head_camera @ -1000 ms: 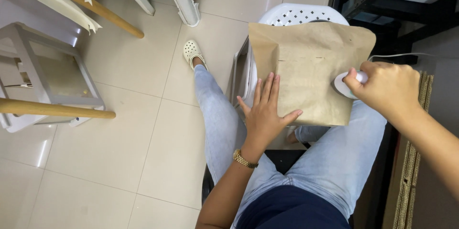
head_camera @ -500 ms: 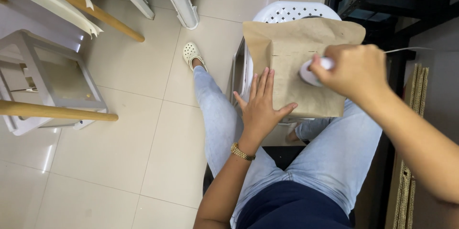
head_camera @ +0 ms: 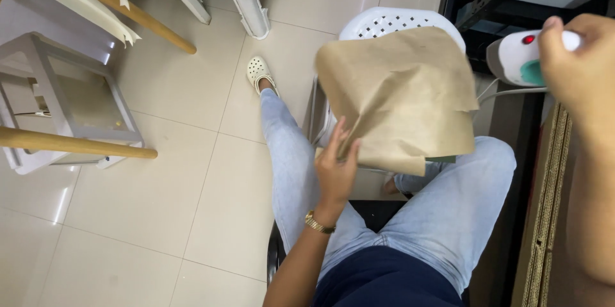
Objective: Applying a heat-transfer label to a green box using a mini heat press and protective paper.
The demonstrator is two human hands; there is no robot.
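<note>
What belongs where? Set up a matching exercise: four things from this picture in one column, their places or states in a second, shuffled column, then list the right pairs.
Things:
1. Sheet of brown kraft paper
2. Small white handheld iron with a red light
3. White perforated plastic stool
4. Cream clog shoe

Places or states:
A. On the tiled floor, on a foot
B. Gripped in the right hand, lifted off to the side
C. Lifted at its edge by the left hand
D. Partly covered by the paper

Pairs: 1-C, 2-B, 3-D, 4-A
</note>
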